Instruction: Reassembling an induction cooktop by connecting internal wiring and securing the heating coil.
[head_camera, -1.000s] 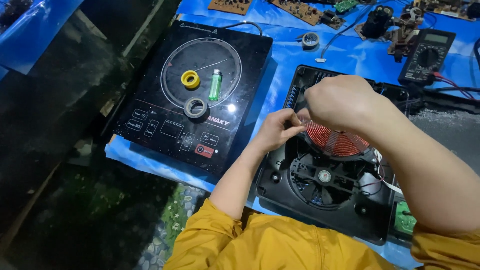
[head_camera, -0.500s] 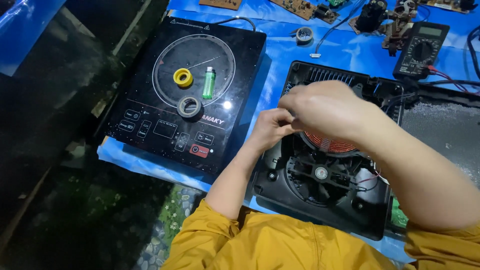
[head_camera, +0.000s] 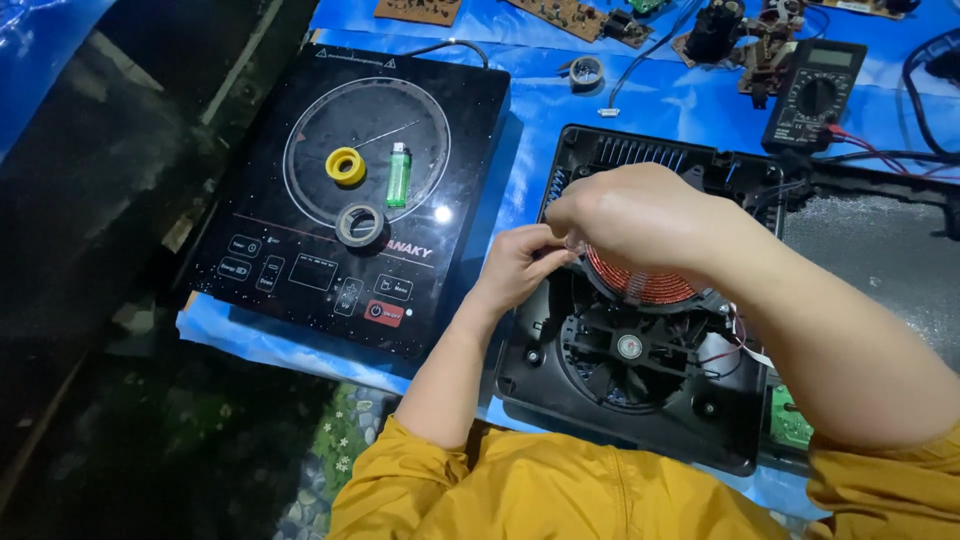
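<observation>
— Opened black plastic cooker base (head_camera: 560, 330) on the blue sheet (head_camera: 650, 100); its round copper-red coil (head_camera: 645, 285) sits above the fan — see the hands?

— Left hand (head_camera: 520, 265) and right hand (head_camera: 625, 215) meet at the coil's edge, fingers pinched; their hold is hidden.

The right hand (head_camera: 625, 215) covers the upper part of the copper coil (head_camera: 645, 285) and whatever the fingertips of both hands pinch (too small to tell), while the circuit boards (head_camera: 570, 12) are cut by the top edge.
</observation>
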